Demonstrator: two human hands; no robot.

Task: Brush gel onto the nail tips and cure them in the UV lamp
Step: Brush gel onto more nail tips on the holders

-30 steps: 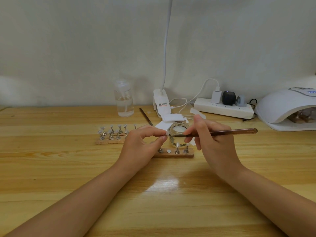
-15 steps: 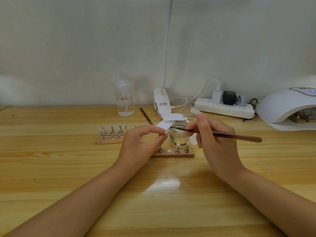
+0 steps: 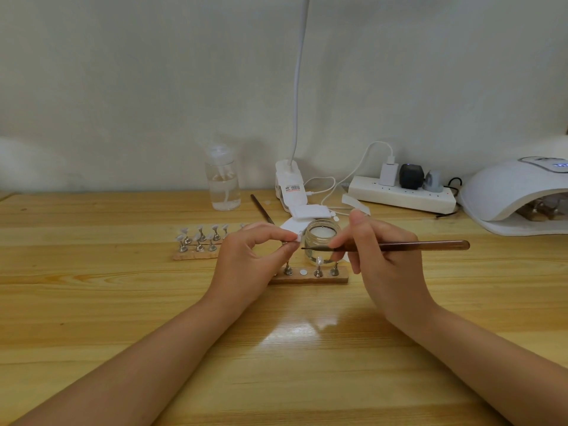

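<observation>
Left hand (image 3: pixel 255 256) pinches a nail tip (image 3: pixel 297 238) on its stand, right hand (image 3: pixel 378 256) grips the brush (image 3: pixel 384 246), bristles just beside it. Mid-job, I'd say: one batch sits in the lamp (image 3: pixel 516 195), another rack (image 3: pixel 199 241) waits.

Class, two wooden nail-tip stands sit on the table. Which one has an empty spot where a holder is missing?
The nearer wooden stand, in front of the glass jar: a bare round disc shows between its metal holders. The farther stand, to the left, shows no such gap.
</observation>
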